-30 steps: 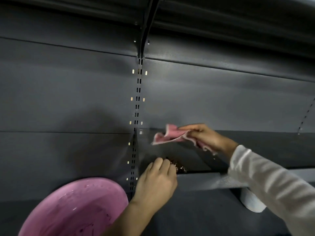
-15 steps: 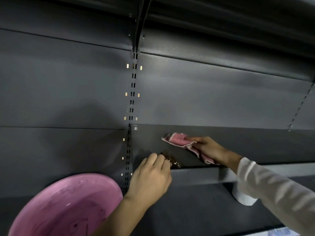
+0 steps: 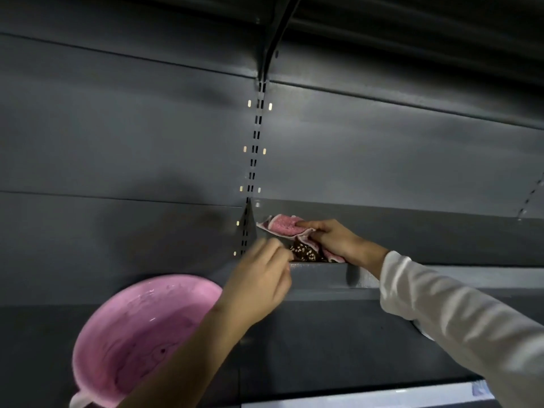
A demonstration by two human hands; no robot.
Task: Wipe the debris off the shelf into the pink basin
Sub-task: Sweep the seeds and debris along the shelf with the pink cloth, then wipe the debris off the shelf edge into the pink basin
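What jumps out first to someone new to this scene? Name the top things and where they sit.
The pink basin glows at lower left against the dark grey shelf. At centre, the right hand presses a pink cloth behind a brown, speckled debris pile at the shelf's front edge, with the left hand just beside it.

Matt dark-grey painted metal forms the shelf point(image 3: 321, 282) and back panels point(image 3: 117, 142), the pink basin point(image 3: 141, 334) at lower left is glossy smeared plastic, and the pink cloth point(image 3: 284, 225) looks nubbly terry.
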